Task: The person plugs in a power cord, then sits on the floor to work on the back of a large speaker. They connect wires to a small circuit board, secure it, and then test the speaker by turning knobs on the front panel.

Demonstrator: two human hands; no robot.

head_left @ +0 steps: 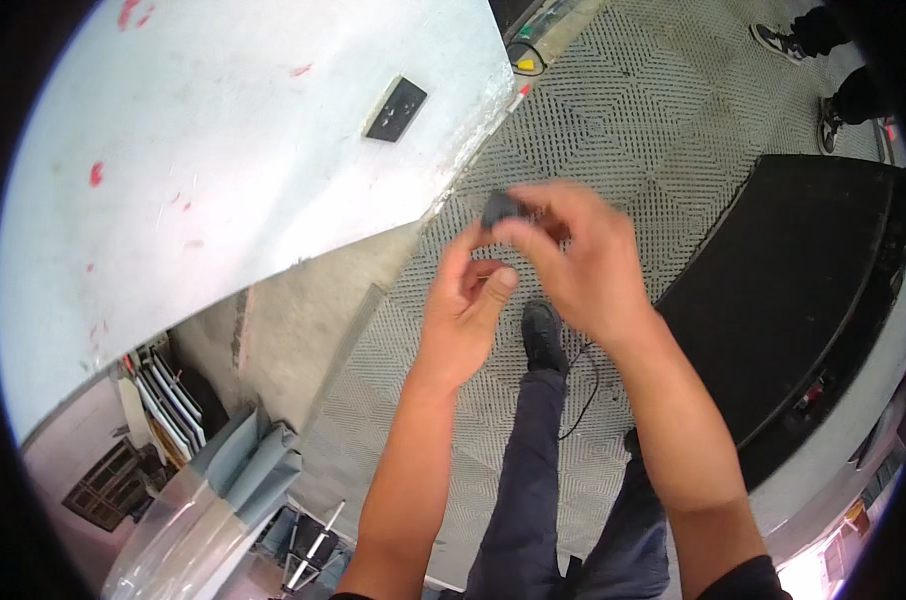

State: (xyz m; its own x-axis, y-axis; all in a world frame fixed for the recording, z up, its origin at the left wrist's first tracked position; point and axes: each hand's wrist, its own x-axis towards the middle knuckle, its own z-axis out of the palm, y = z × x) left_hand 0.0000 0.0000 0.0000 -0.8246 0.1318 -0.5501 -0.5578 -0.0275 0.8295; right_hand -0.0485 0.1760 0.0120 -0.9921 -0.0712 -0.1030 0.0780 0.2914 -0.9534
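Out in front of me, my right hand (583,255) pinches a small dark block (501,208) between thumb and fingers. Motion blurs this hand and the block, so its exact kind does not show. Just below and to the left is my left hand (465,315), its thumb apart from the index finger. That index finger reaches up close to the block; whether it touches I cannot tell. The other left fingers are curled and partly hidden. On the white tabletop (263,150) to the left lies a flat black rectangular pad (397,109) with pale marks.
Patterned grey matting (613,110) covers the floor under my shoe (543,335). A large black-topped panel (773,290) stands at right. Panels in clear plastic (223,470) lean lower left. A thin black cable (595,390) lies by my leg. Another person's shoes (779,42) show upper right.
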